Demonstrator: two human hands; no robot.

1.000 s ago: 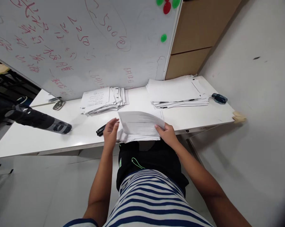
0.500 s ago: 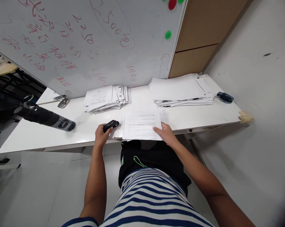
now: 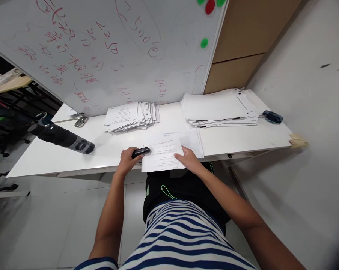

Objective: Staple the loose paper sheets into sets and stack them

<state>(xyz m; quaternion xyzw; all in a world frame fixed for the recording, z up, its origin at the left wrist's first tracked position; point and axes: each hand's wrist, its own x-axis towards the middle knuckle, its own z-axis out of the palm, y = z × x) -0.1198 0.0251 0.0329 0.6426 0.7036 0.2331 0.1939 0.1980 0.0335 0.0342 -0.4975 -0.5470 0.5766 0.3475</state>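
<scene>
My left hand (image 3: 128, 159) is closed around a black stapler (image 3: 141, 152), whose front end meets the left edge of some printed paper sheets (image 3: 162, 157). Those sheets are pinched at their right side by my right hand (image 3: 187, 158), thumb on top. They overhang the front edge of the white table (image 3: 113, 150). Beneath and to the right, more paper (image 3: 193, 144) lies on the tabletop near my right hand. Whether the stapler's jaws are around the paper's corner, I cannot tell.
A pile of printed sheets (image 3: 130, 116) and a larger paper stack (image 3: 214, 107) sit at the back, before a whiteboard (image 3: 172, 45). A black bottle (image 3: 65, 140) stands at left near a grey mouse (image 3: 80, 122). A dark blue object (image 3: 273, 117) lies at far right.
The stapler has moved right to the paper's left edge. The held sheets have come left and toward me, exposing more of the paper beneath at right.
</scene>
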